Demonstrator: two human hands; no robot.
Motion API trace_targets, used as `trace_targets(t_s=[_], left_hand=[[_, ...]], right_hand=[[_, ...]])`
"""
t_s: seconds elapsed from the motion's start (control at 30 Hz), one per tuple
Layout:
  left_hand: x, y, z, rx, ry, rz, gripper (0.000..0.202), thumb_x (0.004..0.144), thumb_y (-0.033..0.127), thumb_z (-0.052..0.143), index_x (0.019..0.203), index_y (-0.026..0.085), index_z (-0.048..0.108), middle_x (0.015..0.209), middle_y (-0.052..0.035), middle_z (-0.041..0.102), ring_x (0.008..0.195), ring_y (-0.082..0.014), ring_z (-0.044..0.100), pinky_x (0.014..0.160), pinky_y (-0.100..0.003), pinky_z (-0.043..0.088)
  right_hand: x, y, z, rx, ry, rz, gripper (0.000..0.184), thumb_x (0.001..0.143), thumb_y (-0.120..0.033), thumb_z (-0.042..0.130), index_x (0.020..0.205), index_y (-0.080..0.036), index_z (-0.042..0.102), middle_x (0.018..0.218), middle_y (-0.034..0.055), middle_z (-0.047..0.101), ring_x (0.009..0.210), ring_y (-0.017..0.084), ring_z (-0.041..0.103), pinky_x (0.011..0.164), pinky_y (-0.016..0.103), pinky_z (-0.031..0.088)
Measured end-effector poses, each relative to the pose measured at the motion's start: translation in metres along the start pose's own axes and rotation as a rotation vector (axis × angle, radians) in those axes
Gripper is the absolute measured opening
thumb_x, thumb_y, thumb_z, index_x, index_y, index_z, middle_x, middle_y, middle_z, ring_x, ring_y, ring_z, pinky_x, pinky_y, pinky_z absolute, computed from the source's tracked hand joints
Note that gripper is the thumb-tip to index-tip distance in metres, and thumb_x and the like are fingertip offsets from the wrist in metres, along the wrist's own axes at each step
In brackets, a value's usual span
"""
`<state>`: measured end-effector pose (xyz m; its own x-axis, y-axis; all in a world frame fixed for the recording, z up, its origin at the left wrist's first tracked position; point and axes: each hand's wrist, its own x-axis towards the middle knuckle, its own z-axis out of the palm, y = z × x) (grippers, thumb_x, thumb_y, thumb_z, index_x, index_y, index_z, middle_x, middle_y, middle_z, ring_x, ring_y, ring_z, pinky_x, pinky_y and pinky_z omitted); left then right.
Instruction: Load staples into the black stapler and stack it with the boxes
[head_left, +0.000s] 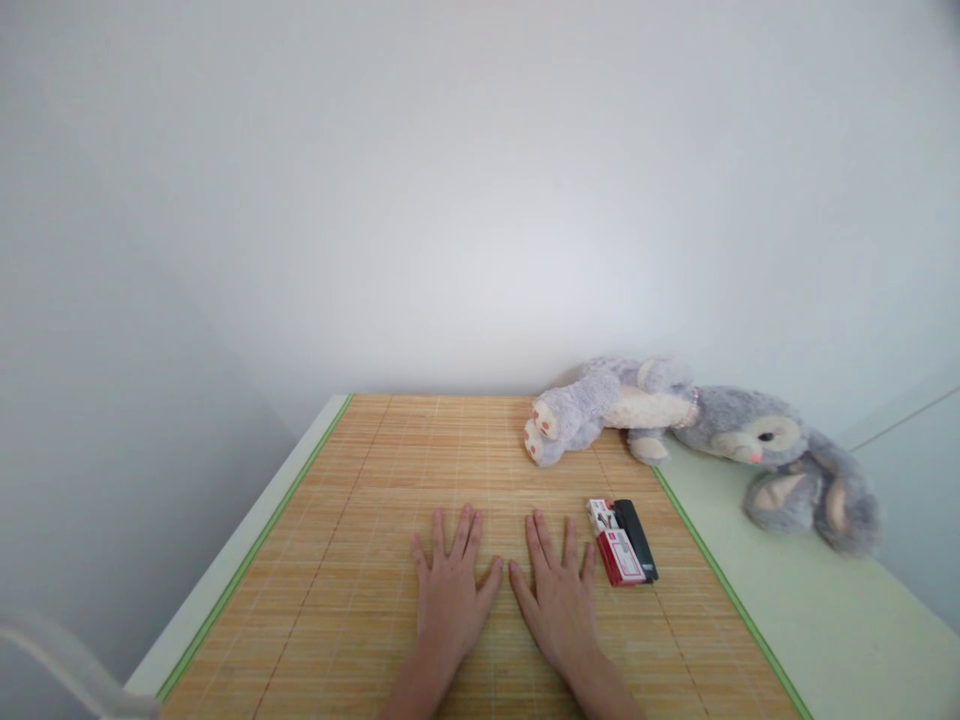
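My left hand [450, 588] and my right hand [559, 592] lie flat, palms down, side by side on a bamboo mat [360, 520], fingers spread and holding nothing. Just right of my right hand, almost touching its little finger, sits a red and white cigarette pack [616, 548] with its lid open. A black lighter [636, 538] lies along the pack's right side.
A grey plush rabbit [675, 415] lies on its back at the far right, feet on the mat, head and ears on the pale green surface [825, 620]. The mat has green edging. White walls stand behind and to the left.
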<state>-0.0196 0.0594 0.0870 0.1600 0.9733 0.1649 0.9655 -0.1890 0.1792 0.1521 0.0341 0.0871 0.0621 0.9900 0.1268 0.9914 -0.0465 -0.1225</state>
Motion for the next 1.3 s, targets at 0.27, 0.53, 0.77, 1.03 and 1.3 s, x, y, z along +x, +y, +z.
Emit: trace_targets(t_s=[0.27,0.53,0.77,1.03,1.3], left_hand=[[0.0000,-0.0002,-0.0016,-0.010,0.016,0.006,0.072,0.099,0.054,0.041,0.163,0.035,0.014,0.170,0.0095,0.014,0.158,-0.0401,-0.009,0.122,-0.072,-0.008],[0.0014,-0.0005,-0.0004,-0.007,0.010,0.009,0.071,0.098,0.052,0.042,0.163,0.036,0.015,0.169,0.0083,0.019,0.159,-0.0375,-0.008,0.121,-0.072,-0.011],[0.0023,-0.0006,-0.0038,-0.008,-0.025,0.018,0.069,0.099,0.051,0.039,0.162,0.036,0.016,0.169,0.0057,0.021,0.159,-0.0383,-0.004,0.120,-0.075,-0.010],[0.0020,0.0017,-0.0046,0.003,-0.039,0.007,0.069,0.100,0.049,0.039,0.163,0.036,0.014,0.170,0.0052,0.018,0.159,-0.0385,-0.001,0.120,-0.075,-0.008],[0.0016,0.0014,-0.0041,-0.022,-0.008,0.014,0.067,0.099,0.048,0.040,0.162,0.039,0.019,0.170,0.0061,0.020,0.159,-0.0391,0.002,0.121,-0.075,-0.006]], right_hand=[[0.0007,0.0010,0.0010,0.019,0.005,-0.007,0.069,0.102,-0.056,0.037,0.164,-0.030,0.018,0.170,-0.0075,0.016,0.157,0.039,-0.013,0.122,0.073,-0.003],[0.0013,0.0016,-0.0022,0.028,-0.009,0.005,0.071,0.100,-0.054,0.041,0.163,-0.032,0.019,0.170,-0.0088,0.017,0.157,0.041,-0.009,0.123,0.071,-0.001],[0.0022,0.0014,-0.0029,0.016,-0.005,-0.004,0.068,0.101,-0.051,0.038,0.163,-0.032,0.018,0.169,-0.0107,0.018,0.157,0.041,-0.009,0.122,0.074,0.001],[0.0008,0.0016,-0.0025,-0.010,-0.011,-0.006,0.068,0.101,-0.052,0.037,0.164,-0.031,0.017,0.169,-0.0100,0.015,0.157,0.041,-0.009,0.122,0.073,0.001],[0.0021,-0.0001,-0.0038,0.009,-0.026,0.000,0.068,0.101,-0.052,0.037,0.164,-0.032,0.018,0.170,-0.0095,0.015,0.157,0.041,-0.008,0.122,0.074,0.002]])
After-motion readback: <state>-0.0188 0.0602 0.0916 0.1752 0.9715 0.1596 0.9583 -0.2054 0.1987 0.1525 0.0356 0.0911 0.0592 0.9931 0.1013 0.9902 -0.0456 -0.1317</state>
